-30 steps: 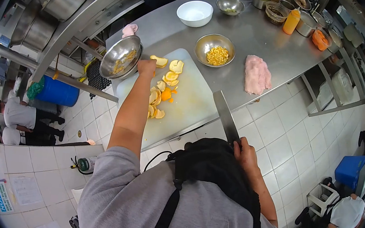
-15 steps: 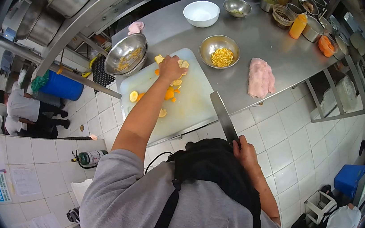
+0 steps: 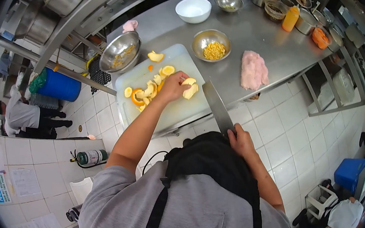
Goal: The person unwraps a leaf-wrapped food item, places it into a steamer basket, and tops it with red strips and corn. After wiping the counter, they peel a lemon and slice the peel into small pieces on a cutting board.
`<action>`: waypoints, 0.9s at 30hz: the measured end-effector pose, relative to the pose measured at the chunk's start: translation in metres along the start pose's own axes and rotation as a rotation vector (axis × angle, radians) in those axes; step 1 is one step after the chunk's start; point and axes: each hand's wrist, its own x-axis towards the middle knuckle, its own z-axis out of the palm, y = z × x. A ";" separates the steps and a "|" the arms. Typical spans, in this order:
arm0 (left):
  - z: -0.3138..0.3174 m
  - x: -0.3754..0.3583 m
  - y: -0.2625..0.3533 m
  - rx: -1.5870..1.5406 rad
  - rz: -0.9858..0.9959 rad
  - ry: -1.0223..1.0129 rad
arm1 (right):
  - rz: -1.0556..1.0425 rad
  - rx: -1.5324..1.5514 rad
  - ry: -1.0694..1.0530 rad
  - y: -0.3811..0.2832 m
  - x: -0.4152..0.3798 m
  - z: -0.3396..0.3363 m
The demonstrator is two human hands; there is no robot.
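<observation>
My left hand (image 3: 173,87) rests on the white cutting board (image 3: 178,109) and grips pale yellow fruit pieces (image 3: 190,89) near the board's right side. More orange and yellow peel pieces (image 3: 145,93) lie in a loose pile to the left of that hand. My right hand (image 3: 240,141) holds a large cleaver (image 3: 217,107) by its handle, blade pointing up toward the board's near right corner, just beside the gripped pieces.
A steel bowl of peels (image 3: 120,52) sits tilted at the board's far left. A steel bowl of yellow kernels (image 3: 211,45), raw pale meat (image 3: 253,70), a white bowl (image 3: 193,10) and several containers stand on the steel table (image 3: 263,35). A person crouches at far left (image 3: 22,114).
My left hand has pulled back from the board's far side toward the near right, dragging fruit pieces with it. The cleaver has shifted slightly closer to the board.
</observation>
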 end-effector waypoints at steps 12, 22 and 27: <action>0.046 -0.059 -0.013 0.397 0.484 0.354 | 0.306 0.539 -0.271 -0.054 0.027 -0.034; 0.092 -0.059 -0.010 0.735 0.242 0.359 | 0.427 0.560 -0.307 -0.060 0.026 -0.032; 0.108 -0.047 -0.003 0.693 0.066 0.449 | 0.463 0.625 -0.264 -0.058 0.029 -0.025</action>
